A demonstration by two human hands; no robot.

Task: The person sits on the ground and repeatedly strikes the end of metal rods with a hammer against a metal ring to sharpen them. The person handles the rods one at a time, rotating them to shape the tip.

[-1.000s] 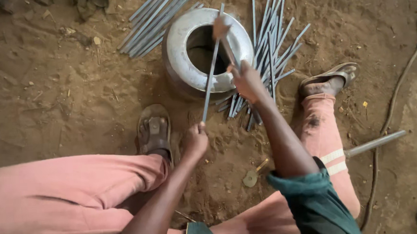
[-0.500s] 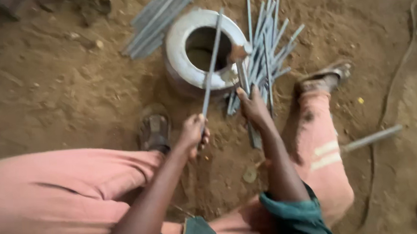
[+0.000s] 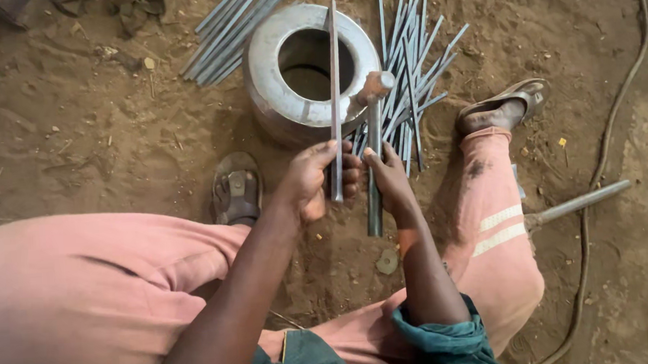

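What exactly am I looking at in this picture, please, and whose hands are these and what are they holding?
The picture comes from a camera worn on a person's head, looking down at their own lap and hands. The person sits on bare earth ground in pink trousers. Their left hand grips a thin flat metal strip laid across the rim of a round metal pot. Their right hand holds a hammer by its handle, its head near the pot's rim. Bundles of similar metal strips lie beside the pot, and a sandal rests nearby.
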